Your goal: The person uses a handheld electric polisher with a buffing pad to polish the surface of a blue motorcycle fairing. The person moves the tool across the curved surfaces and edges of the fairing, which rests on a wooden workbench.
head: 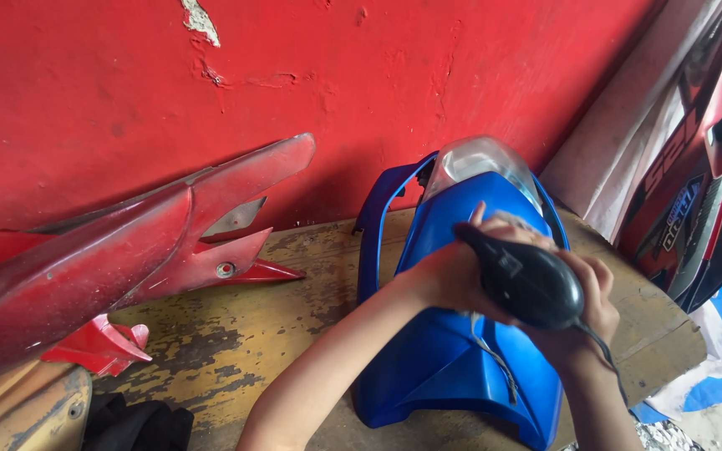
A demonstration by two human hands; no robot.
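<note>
My left hand (449, 276) and right hand (582, 321) both wrapped tight round a black corded power tool (524, 280), held over the blue motorcycle fairing (440, 351), fairing standing on worn wooden bench (236, 334), red body panel (119, 250) alongside against red wall (428, 75)

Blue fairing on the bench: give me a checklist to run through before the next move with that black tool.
1. Both hands on the black tool: ok; left hand and right hand grip it.
2. Blue fairing lying on the wooden bench: ok.
3. Tool's working end visible: cannot tell, hidden.
4. Cord free of the fairing: ok, trails off beside the right wrist.
5. Red panel apart from the fairing: ok.
</note>
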